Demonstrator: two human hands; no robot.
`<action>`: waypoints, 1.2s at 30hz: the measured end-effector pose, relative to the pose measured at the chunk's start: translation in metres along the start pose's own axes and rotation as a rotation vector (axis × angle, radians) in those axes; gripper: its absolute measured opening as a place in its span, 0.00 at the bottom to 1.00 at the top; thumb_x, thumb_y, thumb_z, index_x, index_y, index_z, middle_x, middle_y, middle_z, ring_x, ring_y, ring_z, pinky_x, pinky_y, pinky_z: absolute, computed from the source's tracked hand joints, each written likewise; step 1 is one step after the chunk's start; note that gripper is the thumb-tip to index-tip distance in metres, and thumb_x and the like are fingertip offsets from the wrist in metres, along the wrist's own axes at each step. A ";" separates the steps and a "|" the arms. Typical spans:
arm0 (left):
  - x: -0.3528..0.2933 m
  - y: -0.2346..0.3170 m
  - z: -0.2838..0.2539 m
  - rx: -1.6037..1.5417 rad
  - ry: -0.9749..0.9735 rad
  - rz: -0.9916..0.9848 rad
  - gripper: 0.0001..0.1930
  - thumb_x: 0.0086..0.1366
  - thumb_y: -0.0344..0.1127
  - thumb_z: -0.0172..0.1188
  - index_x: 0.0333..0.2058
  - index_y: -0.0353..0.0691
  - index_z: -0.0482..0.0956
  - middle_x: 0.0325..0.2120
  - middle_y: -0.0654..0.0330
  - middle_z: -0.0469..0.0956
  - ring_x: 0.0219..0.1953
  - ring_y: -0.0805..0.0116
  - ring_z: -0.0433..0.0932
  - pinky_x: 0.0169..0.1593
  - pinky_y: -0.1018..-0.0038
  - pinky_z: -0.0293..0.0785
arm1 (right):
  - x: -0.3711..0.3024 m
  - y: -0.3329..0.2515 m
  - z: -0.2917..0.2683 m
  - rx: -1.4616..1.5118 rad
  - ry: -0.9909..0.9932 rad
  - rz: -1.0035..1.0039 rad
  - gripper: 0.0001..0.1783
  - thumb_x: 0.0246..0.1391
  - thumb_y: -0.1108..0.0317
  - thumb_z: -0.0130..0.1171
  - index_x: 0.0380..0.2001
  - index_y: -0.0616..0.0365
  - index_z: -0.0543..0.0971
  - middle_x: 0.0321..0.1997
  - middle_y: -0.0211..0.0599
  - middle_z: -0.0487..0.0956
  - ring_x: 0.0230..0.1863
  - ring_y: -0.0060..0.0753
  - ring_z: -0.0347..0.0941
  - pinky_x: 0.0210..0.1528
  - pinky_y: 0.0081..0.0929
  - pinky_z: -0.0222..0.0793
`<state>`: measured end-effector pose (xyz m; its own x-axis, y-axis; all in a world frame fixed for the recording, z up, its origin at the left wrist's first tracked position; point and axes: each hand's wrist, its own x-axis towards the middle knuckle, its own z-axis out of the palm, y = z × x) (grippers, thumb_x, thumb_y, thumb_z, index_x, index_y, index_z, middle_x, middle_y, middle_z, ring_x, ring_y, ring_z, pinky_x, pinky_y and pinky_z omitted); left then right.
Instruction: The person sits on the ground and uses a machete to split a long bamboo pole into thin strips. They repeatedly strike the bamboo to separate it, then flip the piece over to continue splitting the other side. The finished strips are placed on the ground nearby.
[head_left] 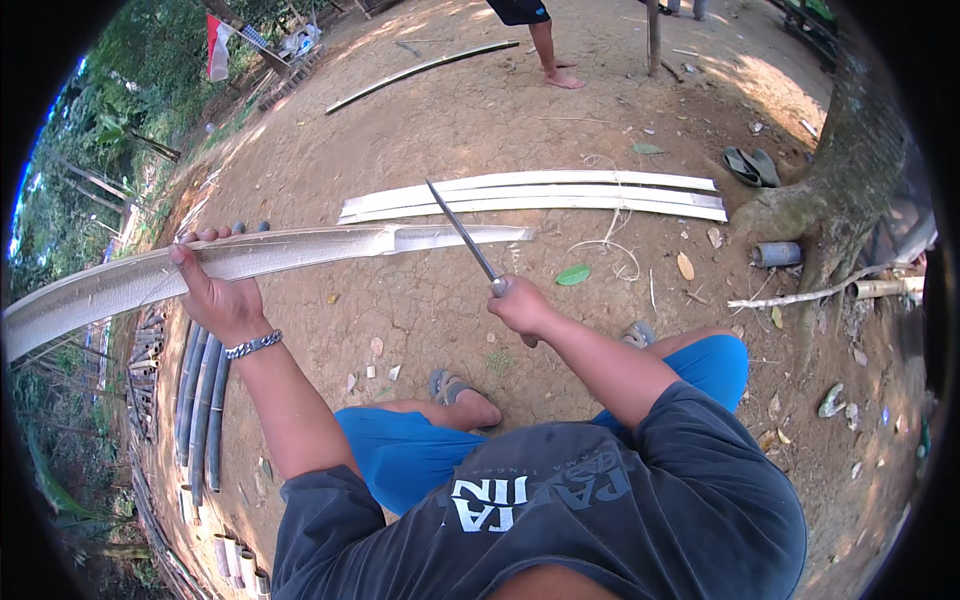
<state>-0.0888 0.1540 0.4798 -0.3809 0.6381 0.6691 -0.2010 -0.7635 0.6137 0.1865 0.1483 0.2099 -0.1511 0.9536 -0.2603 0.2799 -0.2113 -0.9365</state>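
Note:
My left hand (225,305) grips a long split bamboo piece (310,250), thumb on its pale inner face and fingers around the far edge. The piece runs from the left rim to a narrow, cut-down end near the middle of the view. In my right hand (522,308) is a long-bladed knife (458,224), its handle closed in my fist. The blade points away and to the left, crossing over the narrow bamboo end. Whether it touches the bamboo, I cannot tell. Beyond lie several pale split bamboo strips (540,192) on the ground.
Dark bamboo poles (203,400) lie at the left, with cut bamboo pieces (235,562) nearer. A tree trunk (865,130) stands at the right beside sandals (752,167) and a short tube (778,254). Another person's bare leg (545,50) and a long strip (420,72) are farther off.

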 end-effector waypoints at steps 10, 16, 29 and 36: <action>-0.027 0.008 0.001 0.078 0.114 0.027 0.18 0.62 0.49 0.63 0.35 0.39 0.72 0.31 0.59 0.73 0.38 0.63 0.73 0.47 0.67 0.71 | 0.009 -0.045 0.028 -0.167 0.072 -0.299 0.12 0.47 0.67 0.56 0.34 0.63 0.76 0.33 0.55 0.79 0.38 0.57 0.76 0.43 0.44 0.71; -0.042 0.010 -0.012 0.099 0.196 0.018 0.18 0.61 0.51 0.64 0.35 0.42 0.72 0.30 0.59 0.73 0.38 0.63 0.73 0.48 0.66 0.71 | 0.010 -0.039 0.023 -0.249 -0.050 -0.216 0.11 0.49 0.69 0.54 0.35 0.63 0.75 0.35 0.55 0.79 0.40 0.58 0.76 0.45 0.44 0.71; -0.053 0.012 -0.035 -0.025 -0.005 -0.019 0.15 0.64 0.51 0.60 0.35 0.45 0.75 0.31 0.62 0.75 0.36 0.67 0.75 0.45 0.68 0.74 | 0.014 -0.018 0.018 -0.300 -0.002 -0.227 0.11 0.48 0.71 0.54 0.37 0.61 0.76 0.36 0.55 0.79 0.42 0.57 0.76 0.46 0.45 0.71; -0.061 0.024 -0.046 -0.035 -0.059 0.005 0.15 0.61 0.52 0.63 0.31 0.46 0.78 0.30 0.64 0.77 0.37 0.67 0.76 0.47 0.69 0.72 | -0.015 -0.059 0.017 -0.365 -0.135 -0.274 0.12 0.48 0.71 0.55 0.37 0.63 0.77 0.39 0.57 0.79 0.43 0.55 0.77 0.46 0.44 0.72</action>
<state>-0.1125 0.0919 0.4346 -0.3289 0.6379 0.6964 -0.2308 -0.7694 0.5957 0.1566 0.1427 0.2653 -0.3805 0.9224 -0.0664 0.5241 0.1560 -0.8373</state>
